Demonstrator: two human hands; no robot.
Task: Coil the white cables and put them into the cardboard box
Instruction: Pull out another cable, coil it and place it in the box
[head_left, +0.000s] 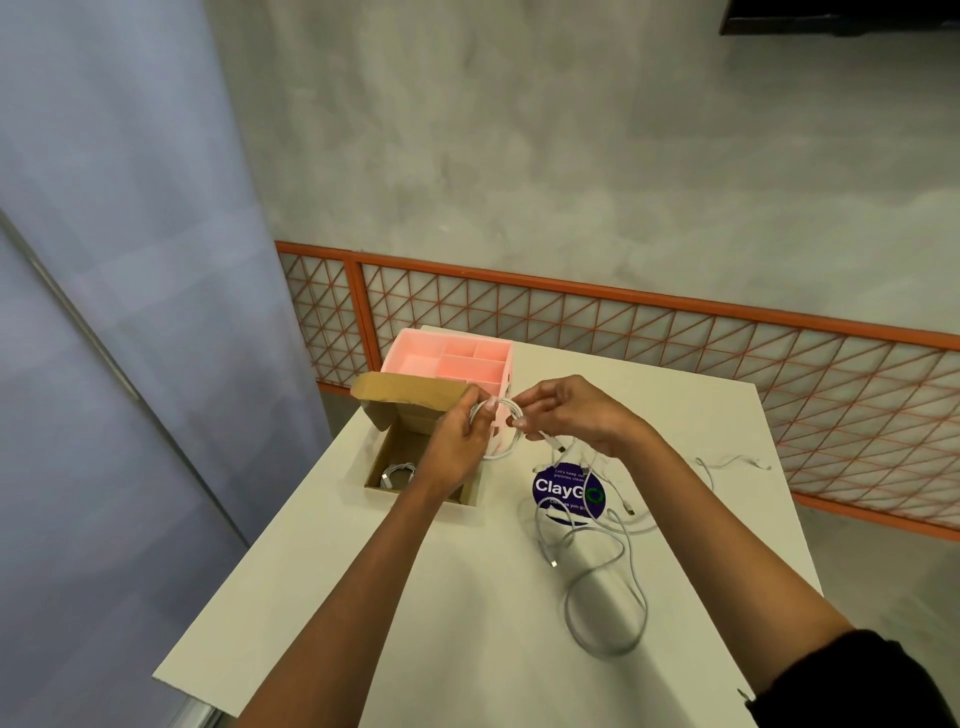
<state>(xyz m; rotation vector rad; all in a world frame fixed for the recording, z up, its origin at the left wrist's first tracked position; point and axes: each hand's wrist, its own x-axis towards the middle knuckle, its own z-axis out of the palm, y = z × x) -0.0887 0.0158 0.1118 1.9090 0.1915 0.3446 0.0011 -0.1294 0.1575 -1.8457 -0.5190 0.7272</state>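
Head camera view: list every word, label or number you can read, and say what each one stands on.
"ClayG", then a green ring: big white print on the round dark purple sticker on the white table.
"Let's keep our pantries clean": tiny line above it, barely readable.
"as you g": line below, partly hidden.
Brown cardboard box and pink plastic organiser: no text.

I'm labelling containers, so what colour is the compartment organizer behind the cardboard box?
The organizer is pink, which shows clearly in the head view.
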